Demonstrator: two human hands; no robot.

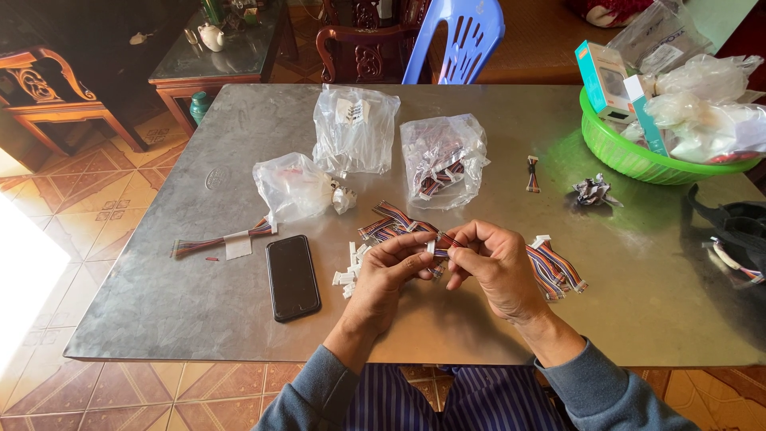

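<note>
Multicoloured wires: a short ribbon cable (pixel 444 238) runs between my two hands, its striped strands in red, blue and pale tones, over the middle of the metal table (pixel 239 319).
Left hand (pixel 391 267): thumb and fingers pinched narrow on a small white connector (pixel 430 247) at the cable's end.
Right hand (pixel 491 259): fingers closed tight on the cable just beside that connector, fingertips nearly touching those of the left.
Doing it well: I judge the piece is tiny, so I should keep both grips close to the joint, hold the strands flat and in order, and push straight, not at an angle.
Where the work sits: just above the table, near my edge, with more cables (pixel 550 267) fanned out under and to the right of my hands.
Loose white connectors (pixel 349 271): a small heap just left of my left hand.
Black phone (pixel 292 276): lying flat further left, well apart from the work.
Plastic bags (pixel 355 128): three beyond my hands, one holding more striped cables.
Green basket (pixel 630 156): far right corner, filled with packets and boxes.
</note>
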